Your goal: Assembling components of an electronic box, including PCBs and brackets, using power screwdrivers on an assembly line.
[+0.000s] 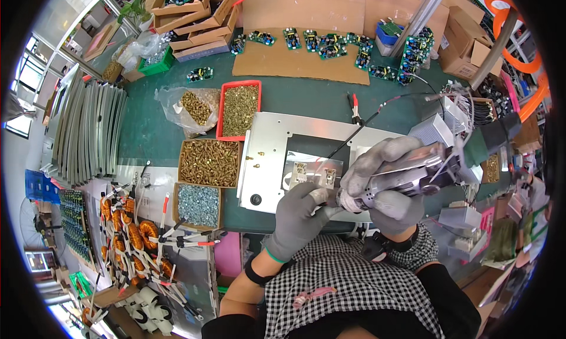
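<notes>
My right hand [383, 186], in a grey glove, is wrapped round a grey metal power tool [407, 177] lying sideways with its dark rear end to the right. My left hand [299, 218], also gloved, is closed, its thumb and fingers pinched at the tool's front end; anything small between them is hidden. Both hands are over the near edge of a silver metal panel [265, 127] with a rectangular cut-out. Beyond my left fingertips, a small clear-looking plate [312, 165] with metal parts lies by the cut-out. A few brass screws [257, 158] rest on the panel's left side.
At the left stand a box of brass screws [209, 162], a box of silver hardware [199, 204], a red tray [240, 110] and a bag of brass pieces [196, 108]. Copper coils [135, 236] lie lower left, circuit boards [330, 46] at the back, pliers [355, 108] behind the panel.
</notes>
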`<act>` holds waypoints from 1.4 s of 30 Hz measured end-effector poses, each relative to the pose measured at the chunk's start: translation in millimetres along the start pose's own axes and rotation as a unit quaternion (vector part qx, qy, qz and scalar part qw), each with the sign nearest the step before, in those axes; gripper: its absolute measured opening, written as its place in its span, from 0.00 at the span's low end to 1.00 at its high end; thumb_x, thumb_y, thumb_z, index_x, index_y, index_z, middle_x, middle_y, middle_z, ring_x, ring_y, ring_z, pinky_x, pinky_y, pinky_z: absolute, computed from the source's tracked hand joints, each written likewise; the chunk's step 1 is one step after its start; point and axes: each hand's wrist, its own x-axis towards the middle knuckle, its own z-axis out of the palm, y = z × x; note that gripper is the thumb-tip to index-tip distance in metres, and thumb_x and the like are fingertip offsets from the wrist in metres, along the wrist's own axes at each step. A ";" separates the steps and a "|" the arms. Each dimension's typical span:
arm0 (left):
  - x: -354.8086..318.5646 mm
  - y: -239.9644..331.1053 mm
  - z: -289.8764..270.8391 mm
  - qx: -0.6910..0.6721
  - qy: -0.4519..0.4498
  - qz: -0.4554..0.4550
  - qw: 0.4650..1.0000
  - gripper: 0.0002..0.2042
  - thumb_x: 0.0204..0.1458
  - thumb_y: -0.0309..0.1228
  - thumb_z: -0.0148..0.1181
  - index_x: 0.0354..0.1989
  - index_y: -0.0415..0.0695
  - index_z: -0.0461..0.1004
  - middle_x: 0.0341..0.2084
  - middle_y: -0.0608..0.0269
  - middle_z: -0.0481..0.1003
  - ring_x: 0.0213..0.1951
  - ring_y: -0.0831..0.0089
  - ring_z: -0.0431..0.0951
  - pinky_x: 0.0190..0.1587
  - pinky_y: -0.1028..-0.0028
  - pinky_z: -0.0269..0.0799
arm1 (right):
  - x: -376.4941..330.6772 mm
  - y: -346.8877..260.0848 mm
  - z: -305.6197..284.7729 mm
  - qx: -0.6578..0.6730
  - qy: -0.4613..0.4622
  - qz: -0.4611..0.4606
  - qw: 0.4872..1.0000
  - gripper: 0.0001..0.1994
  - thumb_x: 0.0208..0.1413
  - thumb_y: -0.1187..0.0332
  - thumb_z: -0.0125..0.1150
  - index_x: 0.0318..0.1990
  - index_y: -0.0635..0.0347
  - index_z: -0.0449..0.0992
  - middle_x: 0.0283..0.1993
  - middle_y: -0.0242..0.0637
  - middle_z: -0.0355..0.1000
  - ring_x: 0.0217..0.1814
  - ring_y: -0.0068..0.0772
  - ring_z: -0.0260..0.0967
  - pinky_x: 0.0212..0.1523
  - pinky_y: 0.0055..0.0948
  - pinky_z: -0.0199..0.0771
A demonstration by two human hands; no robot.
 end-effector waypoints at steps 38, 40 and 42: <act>-44.9 -66.4 -105.4 -0.127 0.258 -0.307 0.907 0.11 0.56 0.33 0.52 0.40 0.37 0.72 0.22 0.65 0.72 0.22 0.83 0.69 0.23 0.84 0.63 | -7.3 -24.4 -55.4 0.013 0.035 0.008 0.999 0.24 0.44 0.78 0.62 0.50 0.68 0.61 0.43 0.55 0.67 0.39 0.43 0.72 0.29 0.36 0.77; -14.3 -88.3 -124.1 0.026 0.256 -0.255 0.932 0.10 0.55 0.30 0.53 0.38 0.35 0.73 0.23 0.64 0.73 0.25 0.80 0.71 0.27 0.81 0.66 | -3.3 -23.2 -50.8 0.014 0.032 0.008 0.999 0.24 0.44 0.78 0.61 0.50 0.68 0.61 0.42 0.54 0.67 0.38 0.43 0.72 0.29 0.36 0.77; 10.0 -116.6 -143.6 0.114 0.261 -0.197 0.938 0.09 0.52 0.29 0.56 0.36 0.35 0.74 0.25 0.62 0.75 0.28 0.77 0.73 0.32 0.78 0.68 | -4.0 -18.7 -43.4 0.005 0.024 0.012 1.000 0.24 0.43 0.78 0.59 0.50 0.66 0.60 0.42 0.52 0.67 0.36 0.42 0.72 0.27 0.35 0.76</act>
